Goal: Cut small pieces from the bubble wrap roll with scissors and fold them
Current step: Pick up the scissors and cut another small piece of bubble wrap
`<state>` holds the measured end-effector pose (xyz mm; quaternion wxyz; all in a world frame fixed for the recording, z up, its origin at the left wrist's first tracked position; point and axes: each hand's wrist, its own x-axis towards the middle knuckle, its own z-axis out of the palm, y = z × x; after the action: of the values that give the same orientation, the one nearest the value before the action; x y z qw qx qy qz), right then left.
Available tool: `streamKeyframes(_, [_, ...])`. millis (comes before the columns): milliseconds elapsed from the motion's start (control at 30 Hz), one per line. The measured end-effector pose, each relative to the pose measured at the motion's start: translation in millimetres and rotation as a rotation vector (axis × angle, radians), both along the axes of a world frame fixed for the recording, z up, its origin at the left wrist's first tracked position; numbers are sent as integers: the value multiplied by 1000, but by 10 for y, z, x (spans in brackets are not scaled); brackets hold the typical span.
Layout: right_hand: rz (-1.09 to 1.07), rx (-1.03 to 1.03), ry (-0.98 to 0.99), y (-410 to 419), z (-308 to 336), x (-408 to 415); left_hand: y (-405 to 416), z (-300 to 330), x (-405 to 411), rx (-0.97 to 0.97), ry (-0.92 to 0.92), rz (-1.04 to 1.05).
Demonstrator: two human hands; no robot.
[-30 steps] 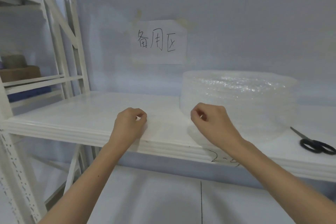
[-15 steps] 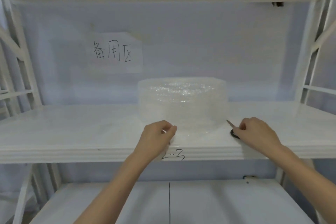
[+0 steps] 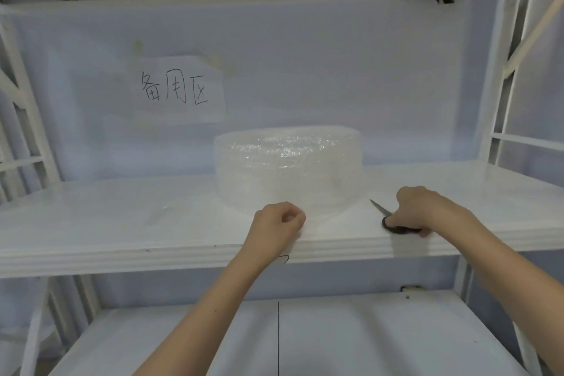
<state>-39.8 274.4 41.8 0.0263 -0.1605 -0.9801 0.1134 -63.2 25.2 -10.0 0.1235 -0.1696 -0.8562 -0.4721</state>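
Note:
A clear bubble wrap roll lies flat on the white shelf, with its loose end drawn out toward the front edge. My left hand pinches that loose end just in front of the roll. To the right of the roll, black-handled scissors lie on the shelf with the blades pointing back-left. My right hand is closed over the scissors' handles, which still touch the shelf.
A paper sign with handwriting is taped to the back wall. White rack uprights stand at both sides, a shelf underside runs overhead, and a lower shelf sits below the hands.
My right hand let go of the wrap's end and moved right onto the scissors, closing on their handles. The view swung right. My left hand keeps its pinch on the wrap.

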Motion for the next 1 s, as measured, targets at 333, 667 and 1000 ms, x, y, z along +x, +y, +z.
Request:
streamKeyframes(333, [136,-1008,195,303,-190,540,180,-140,243,171,-69,6])
streamKeyframes(667, [422,-1584,-22,-234,-893,632,171,-195,243,417,-244,-58])
streamKeyframes(1000, [440,-1593,-102,-434,-1192,613,89,-172,201,387,-281,-59])
